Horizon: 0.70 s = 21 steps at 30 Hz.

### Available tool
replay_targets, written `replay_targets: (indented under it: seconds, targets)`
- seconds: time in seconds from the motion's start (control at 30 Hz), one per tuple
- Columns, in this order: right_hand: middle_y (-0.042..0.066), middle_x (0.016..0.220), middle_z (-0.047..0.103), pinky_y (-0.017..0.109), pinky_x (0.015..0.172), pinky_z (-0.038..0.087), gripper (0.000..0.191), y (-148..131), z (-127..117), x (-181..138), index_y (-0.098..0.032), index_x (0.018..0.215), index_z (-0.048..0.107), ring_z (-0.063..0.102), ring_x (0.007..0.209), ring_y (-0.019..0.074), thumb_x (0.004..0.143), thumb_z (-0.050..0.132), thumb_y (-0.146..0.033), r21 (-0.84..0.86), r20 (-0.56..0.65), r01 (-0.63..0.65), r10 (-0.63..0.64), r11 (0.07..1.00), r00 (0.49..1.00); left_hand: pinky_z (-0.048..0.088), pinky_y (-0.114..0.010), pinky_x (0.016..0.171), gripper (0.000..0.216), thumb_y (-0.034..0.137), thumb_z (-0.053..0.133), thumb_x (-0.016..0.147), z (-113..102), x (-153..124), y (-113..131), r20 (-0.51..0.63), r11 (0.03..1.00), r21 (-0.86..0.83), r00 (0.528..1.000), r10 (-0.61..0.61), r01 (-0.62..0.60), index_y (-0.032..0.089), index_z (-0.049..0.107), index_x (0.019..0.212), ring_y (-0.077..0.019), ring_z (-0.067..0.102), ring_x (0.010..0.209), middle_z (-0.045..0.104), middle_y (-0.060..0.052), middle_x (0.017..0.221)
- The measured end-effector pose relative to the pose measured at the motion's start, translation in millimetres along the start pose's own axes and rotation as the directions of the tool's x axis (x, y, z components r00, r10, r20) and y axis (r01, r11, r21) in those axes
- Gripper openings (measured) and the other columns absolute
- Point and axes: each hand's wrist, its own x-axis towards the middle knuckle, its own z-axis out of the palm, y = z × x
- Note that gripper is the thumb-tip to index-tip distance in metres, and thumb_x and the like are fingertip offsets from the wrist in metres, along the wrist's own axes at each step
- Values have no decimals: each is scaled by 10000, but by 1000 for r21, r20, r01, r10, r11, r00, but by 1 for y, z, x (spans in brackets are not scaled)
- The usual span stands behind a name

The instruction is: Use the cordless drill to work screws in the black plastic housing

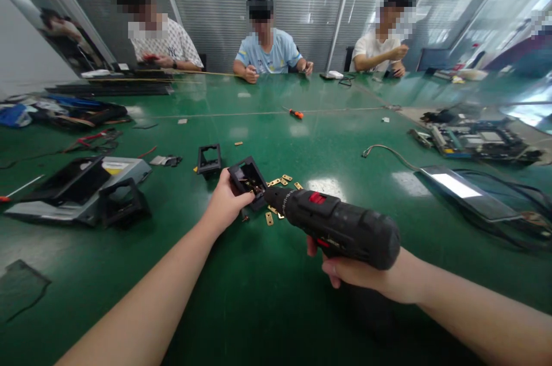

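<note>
My left hand (228,199) grips a black box-shaped plastic housing (249,173), its open side tilted up toward me, with small metal parts inside. In my right hand (345,268) is a black cordless drill (340,225) with red accents, its fingers wrapped round the handle. The drill's nose points left into the housing; the bit's tip is hard to make out. Several small brass plates (269,218) with holes lie on the table beside the housing and under the drill's front. Behind my left hand stands a second black housing (209,160), apart from the first.
To the left, a black frame (124,205) leans by a grey metal casing (64,193). An orange screwdriver (296,114) lies farther back on the green table (259,308). Circuit boards (487,136) and a flat cabled device (470,192) are at right. Three people sit across the table.
</note>
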Motion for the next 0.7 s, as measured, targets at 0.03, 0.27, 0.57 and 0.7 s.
replay_targets:
  seconds: [0.03, 0.27, 0.57, 0.7]
  targets:
    - [84, 1062, 686, 262, 590, 598, 473, -2, 0, 1, -219, 1407, 600, 669, 632, 126, 952, 688, -312, -47, 9, 3, -3, 999, 1000, 538, -466, 969, 605, 228, 835, 589, 0, 0, 1, -3, 1000, -6, 1000, 4, -4, 226, 524, 1108, -285, 698, 1025, 692, -38, 1050]
    - [54, 863, 690, 332, 690, 584, 260, -11, 2, 3, -213, 1066, 705, 639, 760, 206, 918, 713, -427, -342, -63, 161, -194, 926, 979, 539, -448, 982, 570, 238, 811, 608, 1, -2, 5, 7, 1000, 3, 1000, 11, -11, 237, 514, 1094, -279, 689, 1059, 687, -17, 1045]
    - [37, 810, 676, 389, 798, 600, 245, -5, 17, 6, -231, 1042, 646, 654, 767, 231, 848, 720, -363, -287, -179, 129, -186, 949, 966, 520, -426, 995, 617, 233, 811, 602, 0, -3, 2, -15, 1000, -3, 1000, 17, -17, 245, 512, 1142, -260, 663, 1065, 658, -11, 1087]
    - [47, 870, 701, 363, 732, 594, 427, -9, 23, 9, -217, 1212, 619, 636, 733, 218, 823, 716, -366, -221, -221, 144, -193, 965, 956, 514, -403, 999, 764, 209, 806, 605, 1, -2, 6, 3, 999, -32, 1000, 28, -27, 273, 466, 1286, -225, 659, 1025, 648, 0, 1135]
